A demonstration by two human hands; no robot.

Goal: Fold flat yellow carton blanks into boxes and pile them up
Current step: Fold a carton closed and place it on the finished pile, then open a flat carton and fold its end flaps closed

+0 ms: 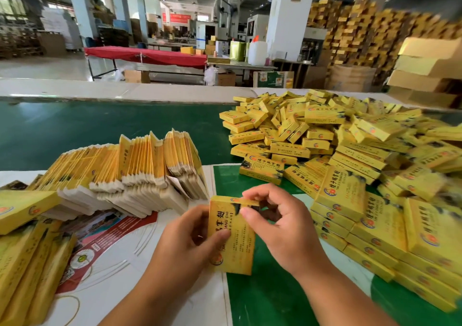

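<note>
A yellow carton (237,245) stands upright in front of me, folded into box shape, its top flap bent over. My left hand (190,238) grips its left side, thumb across the printed face. My right hand (277,223) pinches the top flap between thumb and forefinger. Left of the hands, a row of flat yellow carton blanks (130,173) stands on edge, leaning and fanned. A big loose pile of folded yellow boxes (337,145) covers the right side of the table.
More flat blanks (27,255) lie at the near left on a white printed sheet (120,263). The green table surface (105,130) stretches beyond them. Brown cardboard boxes (430,70) are stacked at the far right. Factory floor and a red-draped table (150,54) lie behind.
</note>
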